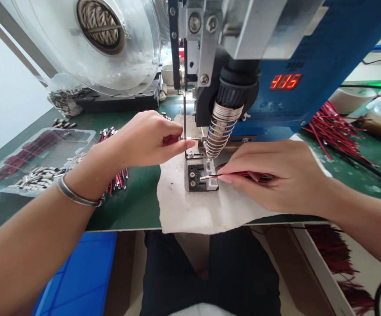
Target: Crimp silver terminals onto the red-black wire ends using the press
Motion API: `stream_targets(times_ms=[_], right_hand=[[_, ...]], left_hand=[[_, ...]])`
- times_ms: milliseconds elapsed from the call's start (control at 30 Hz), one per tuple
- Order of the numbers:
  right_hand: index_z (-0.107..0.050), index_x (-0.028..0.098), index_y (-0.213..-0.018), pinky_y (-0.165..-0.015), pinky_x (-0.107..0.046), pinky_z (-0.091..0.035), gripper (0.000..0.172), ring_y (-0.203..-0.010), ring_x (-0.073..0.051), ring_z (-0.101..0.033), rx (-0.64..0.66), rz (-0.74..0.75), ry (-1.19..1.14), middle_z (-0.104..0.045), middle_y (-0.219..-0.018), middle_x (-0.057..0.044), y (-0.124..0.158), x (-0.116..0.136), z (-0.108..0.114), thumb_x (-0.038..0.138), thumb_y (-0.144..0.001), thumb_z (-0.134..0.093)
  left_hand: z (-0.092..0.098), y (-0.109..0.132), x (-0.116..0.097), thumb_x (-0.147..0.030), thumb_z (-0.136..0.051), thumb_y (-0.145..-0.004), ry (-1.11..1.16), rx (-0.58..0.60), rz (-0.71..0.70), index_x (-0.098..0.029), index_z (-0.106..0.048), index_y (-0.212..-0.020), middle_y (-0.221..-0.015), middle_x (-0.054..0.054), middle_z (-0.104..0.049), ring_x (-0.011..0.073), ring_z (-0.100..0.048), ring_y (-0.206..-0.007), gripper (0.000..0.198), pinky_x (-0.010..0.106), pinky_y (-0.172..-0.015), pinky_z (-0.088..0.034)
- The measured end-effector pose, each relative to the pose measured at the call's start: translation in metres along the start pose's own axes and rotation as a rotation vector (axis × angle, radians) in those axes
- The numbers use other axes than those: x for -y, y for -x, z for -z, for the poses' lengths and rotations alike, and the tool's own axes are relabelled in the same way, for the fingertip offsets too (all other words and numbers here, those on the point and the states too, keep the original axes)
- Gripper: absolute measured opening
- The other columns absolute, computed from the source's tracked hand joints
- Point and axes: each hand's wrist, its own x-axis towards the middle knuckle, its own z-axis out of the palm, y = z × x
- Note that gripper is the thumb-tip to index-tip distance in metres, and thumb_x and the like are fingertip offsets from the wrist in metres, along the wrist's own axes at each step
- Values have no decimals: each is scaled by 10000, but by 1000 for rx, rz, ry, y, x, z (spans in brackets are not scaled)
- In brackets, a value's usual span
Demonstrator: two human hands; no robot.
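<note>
My left hand [151,138] is closed in a pinch on a small metal piece beside a thin vertical needle [184,116] under the machine head. My right hand [275,175] is closed, pinching a thin red and black wire [239,174] whose metal tip rests on the small metal fixture block [197,177]. A coiled heat nozzle [221,129] hangs just above the fixture, between the two hands. A white cloth [183,206] lies under the fixture on the green mat.
A blue machine with a red digit display [285,82] stands at the back. A clear reel [101,44] is at upper left. A plastic tray [35,160] with metal sleeves and wires lies left. Red wires [335,127] are piled right; more sit in a bin [335,254] below the table edge.
</note>
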Motion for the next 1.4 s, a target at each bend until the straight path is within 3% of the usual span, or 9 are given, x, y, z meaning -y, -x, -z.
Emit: stream_targets(times_ms=[467,700,1400], right_hand=[[-766,206,-883,-608,-268,-532,116,-684,-134,-708,-46,53,-36,-775,-808,-13,0,-2,0,137,-939,-692],[-754,193,-873,-579,-266,-493,124,-657,-126,-677,-52,4,-6,-759,-777,-14,1,-4,1,136,-949,-675],[-712,192,-797,-608,-276,-453,239,-629,-142,-646,58,-57,75,-716,-683,12,0,-8,-1,154,-1000,-592]], left_hand=[[-1,0,0,-471,-460,-954,-3,1,15,-233,-289,-601,-516,-32,-295,140,-229,-511,458,352,-556,-253],[1,1,-1,-461,-459,-964,-21,16,25,-241,-311,-599,-522,-31,-318,144,-240,-522,451,350,-573,-273],[-1,1,0,-463,-456,-955,-18,11,26,-234,-330,-609,-529,-32,-317,139,-234,-520,433,351,-570,-262]])
